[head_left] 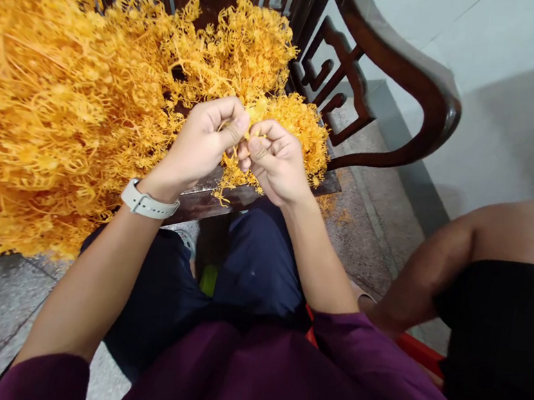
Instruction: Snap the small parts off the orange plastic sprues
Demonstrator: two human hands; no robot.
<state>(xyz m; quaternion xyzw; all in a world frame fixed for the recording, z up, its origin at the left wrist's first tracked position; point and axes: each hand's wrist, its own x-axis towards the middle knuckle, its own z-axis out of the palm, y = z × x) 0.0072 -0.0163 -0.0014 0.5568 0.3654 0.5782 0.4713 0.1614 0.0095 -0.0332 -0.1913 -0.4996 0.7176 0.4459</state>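
In the head view my left hand (209, 138), with a pale watch strap (149, 204) at its wrist, is closed in a pinch. My right hand (281, 163) is closed beside it, the fingertips of both nearly meeting. Between them is a small yellow plastic sprig piece (258, 109), partly hidden by the fingers. Just behind and below the hands lies a clump of orange-yellow plastic sprigs (305, 130) with thin, branching, star-like tips. A much larger heap of the same sprigs (63, 116) spreads out at the left.
The sprigs lie on a dark wooden bench (193, 207) with a curved armrest (410, 68) at the right. Another person's bent bare limb (434, 266) is close on my right. Small orange scraps (343, 216) lie on the speckled floor (364, 238).
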